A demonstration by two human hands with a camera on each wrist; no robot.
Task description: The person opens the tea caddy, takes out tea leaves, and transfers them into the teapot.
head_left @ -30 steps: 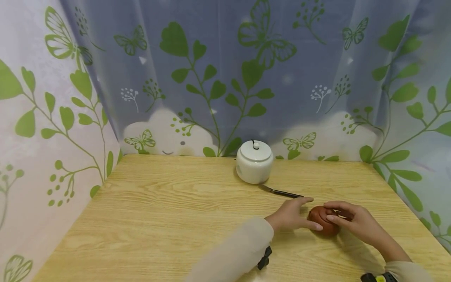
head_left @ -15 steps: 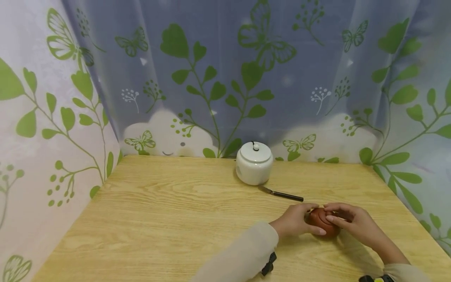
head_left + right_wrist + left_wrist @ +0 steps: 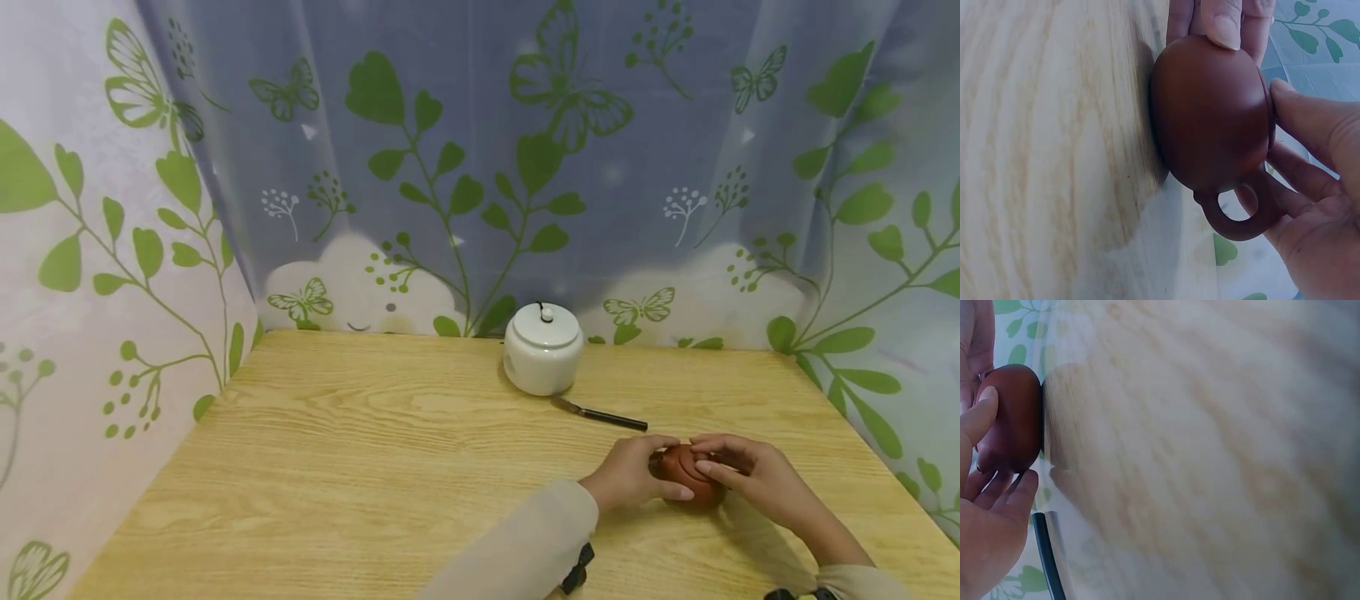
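A small reddish-brown teapot (image 3: 701, 497) stands on the wooden table, right of the middle in the head view. My left hand (image 3: 636, 473) holds its spout side, thumb on the near flank and fingers round the far one. The short spout (image 3: 990, 457) points into that hand in the left wrist view. From the other side, my right hand (image 3: 761, 477) pinches the teapot's lid from above, thumb at its near edge and fingers reaching over the far edge. The looped handle (image 3: 1240, 230) hangs free below the right palm in the right wrist view. The lid's knob is mostly hidden by fingers.
Behind the hands lies a slim tool (image 3: 611, 418) with a black handle and a flat brownish tip. A white lidded jar (image 3: 542, 367) with a small knob stands near the table's back edge. Patterned curtains (image 3: 480, 167) enclose the table (image 3: 337, 467) at the back and sides.
My left hand has moved slightly right and closed in round the teapot's spout side, uncovering the end of the black handle. The right hand has stayed at the lid.
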